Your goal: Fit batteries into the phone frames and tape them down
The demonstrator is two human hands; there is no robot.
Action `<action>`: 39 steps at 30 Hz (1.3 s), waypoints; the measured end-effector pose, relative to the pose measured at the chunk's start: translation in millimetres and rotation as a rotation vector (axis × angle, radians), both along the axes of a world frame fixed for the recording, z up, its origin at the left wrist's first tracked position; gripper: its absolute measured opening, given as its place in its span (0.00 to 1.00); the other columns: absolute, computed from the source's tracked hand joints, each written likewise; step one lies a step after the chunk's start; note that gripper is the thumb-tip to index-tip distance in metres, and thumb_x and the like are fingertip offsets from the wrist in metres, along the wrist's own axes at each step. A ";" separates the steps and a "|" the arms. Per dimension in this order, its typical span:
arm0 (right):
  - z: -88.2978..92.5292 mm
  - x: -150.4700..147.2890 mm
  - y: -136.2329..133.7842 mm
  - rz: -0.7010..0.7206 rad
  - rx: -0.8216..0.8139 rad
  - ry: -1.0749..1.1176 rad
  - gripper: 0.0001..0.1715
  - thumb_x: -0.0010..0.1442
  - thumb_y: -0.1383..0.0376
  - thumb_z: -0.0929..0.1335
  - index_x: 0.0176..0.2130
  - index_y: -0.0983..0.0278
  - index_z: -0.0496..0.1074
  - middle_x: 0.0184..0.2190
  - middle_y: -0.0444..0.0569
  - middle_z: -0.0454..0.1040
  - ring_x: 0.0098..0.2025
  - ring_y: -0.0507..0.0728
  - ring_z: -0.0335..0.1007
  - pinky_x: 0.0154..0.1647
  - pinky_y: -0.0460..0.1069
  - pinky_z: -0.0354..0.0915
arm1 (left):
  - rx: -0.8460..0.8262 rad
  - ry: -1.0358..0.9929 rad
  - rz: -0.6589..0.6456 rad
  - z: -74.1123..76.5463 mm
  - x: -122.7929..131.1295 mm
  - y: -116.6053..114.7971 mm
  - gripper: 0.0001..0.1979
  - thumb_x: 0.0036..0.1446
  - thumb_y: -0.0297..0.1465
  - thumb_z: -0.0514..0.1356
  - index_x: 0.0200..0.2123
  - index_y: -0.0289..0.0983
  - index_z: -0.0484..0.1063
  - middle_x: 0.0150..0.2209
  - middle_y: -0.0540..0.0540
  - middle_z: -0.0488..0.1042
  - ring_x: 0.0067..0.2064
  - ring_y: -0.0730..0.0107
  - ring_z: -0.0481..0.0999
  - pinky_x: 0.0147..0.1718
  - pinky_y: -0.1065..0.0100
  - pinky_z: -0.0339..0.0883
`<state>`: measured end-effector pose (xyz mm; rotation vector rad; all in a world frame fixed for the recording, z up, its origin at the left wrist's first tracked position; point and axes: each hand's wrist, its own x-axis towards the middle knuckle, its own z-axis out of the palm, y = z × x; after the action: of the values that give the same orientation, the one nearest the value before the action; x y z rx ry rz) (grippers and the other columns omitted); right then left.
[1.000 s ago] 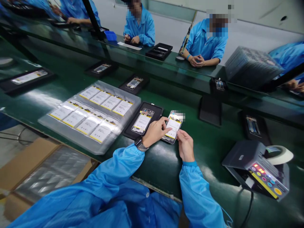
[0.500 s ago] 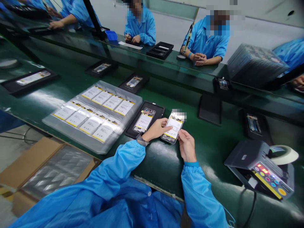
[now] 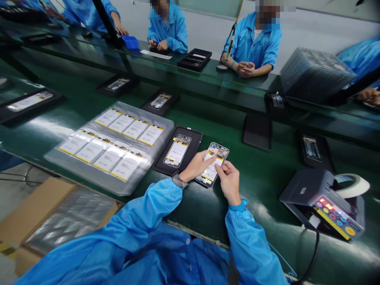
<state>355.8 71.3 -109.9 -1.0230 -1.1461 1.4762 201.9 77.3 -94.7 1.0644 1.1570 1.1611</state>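
An opened phone (image 3: 210,173), its circuit board and white battery showing, is held tilted above the bench between both hands. My left hand (image 3: 196,165) grips its left edge, the thumb lying across the battery. From the right side, my right hand (image 3: 229,180) holds the phone's edge, with the thumb on the battery's face. Just left of them, a second opened phone (image 3: 177,152) with a battery lies in a black tray (image 3: 194,139). Beyond it is a clear plastic tray (image 3: 118,189) with several white, yellow-edged batteries (image 3: 128,165).
A tape dispenser (image 3: 323,206) with lit buttons stands at right. Black trays (image 3: 257,132) are spread over the green bench (image 3: 225,114). A cardboard box (image 3: 50,202) sits below at left. Co-workers in blue (image 3: 252,47) sit behind a raised shelf, beside stacked clear trays (image 3: 314,79).
The phone in my hands has turned, so glare has left its upper part and the board shows. My right thumb has moved onto the battery. The view has shifted slightly.
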 end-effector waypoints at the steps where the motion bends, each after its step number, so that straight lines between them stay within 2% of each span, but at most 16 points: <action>1: 1.7 0.4 -0.5 -0.005 0.015 -0.021 0.25 0.56 0.48 0.79 0.41 0.63 0.76 0.30 0.47 0.79 0.30 0.57 0.75 0.33 0.50 0.71 | 0.015 0.003 0.001 0.1 1.3 -1.0 0.24 0.58 0.47 0.67 0.47 0.32 0.75 0.40 0.43 0.79 0.38 0.65 0.77 0.34 0.69 0.68; 5: 9.4 1.7 -2.4 -0.062 0.069 -0.093 0.26 0.59 0.45 0.76 0.42 0.63 0.75 0.24 0.42 0.74 0.24 0.55 0.69 0.27 0.48 0.66 | 0.051 0.009 -0.025 0.9 5.0 -5.0 0.26 0.58 0.48 0.65 0.50 0.32 0.74 0.44 0.42 0.80 0.40 0.63 0.78 0.35 0.70 0.70; 9: 14.5 0.6 -4.5 -0.053 0.079 -0.111 0.29 0.59 0.44 0.75 0.47 0.62 0.75 0.24 0.43 0.74 0.24 0.55 0.68 0.27 0.48 0.66 | 0.058 0.067 -0.015 4.1 5.5 -6.7 0.24 0.58 0.46 0.66 0.48 0.32 0.75 0.42 0.42 0.80 0.40 0.63 0.78 0.35 0.70 0.70; 17: 17.0 -2.6 -6.3 -0.070 0.073 -0.125 0.27 0.58 0.43 0.75 0.42 0.62 0.75 0.24 0.43 0.73 0.25 0.55 0.68 0.27 0.48 0.66 | 0.061 0.120 0.005 5.1 3.9 -7.4 0.22 0.59 0.46 0.65 0.45 0.32 0.76 0.39 0.43 0.79 0.38 0.63 0.77 0.33 0.70 0.68; 22: 12.5 -2.5 -6.6 -0.160 0.141 -0.182 0.23 0.62 0.45 0.73 0.36 0.62 0.74 0.22 0.43 0.71 0.24 0.54 0.66 0.25 0.47 0.63 | 0.089 0.117 0.008 3.7 6.4 -8.8 0.21 0.60 0.43 0.64 0.47 0.31 0.76 0.40 0.43 0.80 0.39 0.64 0.77 0.36 0.69 0.69; 26: 8.5 -2.3 -8.0 -0.196 0.180 -0.204 0.22 0.64 0.48 0.73 0.46 0.62 0.75 0.29 0.46 0.77 0.29 0.57 0.73 0.30 0.49 0.67 | 0.103 0.135 0.013 3.0 8.4 -10.0 0.20 0.60 0.42 0.64 0.47 0.31 0.76 0.40 0.43 0.80 0.39 0.63 0.77 0.36 0.69 0.69; 28: 7.5 -2.5 -8.8 -0.196 0.186 -0.210 0.22 0.65 0.48 0.72 0.48 0.62 0.75 0.30 0.47 0.79 0.31 0.58 0.74 0.32 0.50 0.68 | 0.118 0.166 0.026 3.8 9.0 -10.7 0.19 0.60 0.41 0.64 0.46 0.31 0.77 0.40 0.43 0.80 0.39 0.63 0.77 0.37 0.68 0.69; 34: 8.0 -3.3 -9.7 -0.241 0.212 -0.228 0.17 0.64 0.50 0.72 0.40 0.61 0.75 0.28 0.45 0.75 0.29 0.56 0.68 0.30 0.49 0.64 | 0.151 0.198 0.053 8.6 12.3 -13.8 0.16 0.61 0.38 0.63 0.45 0.32 0.78 0.42 0.42 0.81 0.43 0.61 0.78 0.42 0.67 0.70; 39: 10.1 -4.6 -8.9 -0.242 0.172 -0.186 0.17 0.61 0.50 0.73 0.36 0.61 0.73 0.28 0.45 0.74 0.29 0.56 0.67 0.30 0.49 0.63 | 0.144 0.232 0.111 9.6 18.8 -18.3 0.12 0.60 0.36 0.62 0.42 0.33 0.78 0.40 0.43 0.82 0.42 0.61 0.79 0.41 0.68 0.70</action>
<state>351.2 62.5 -99.8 -1.1519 -1.2102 1.0913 220.7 59.0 -85.1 1.2843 1.3430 1.2463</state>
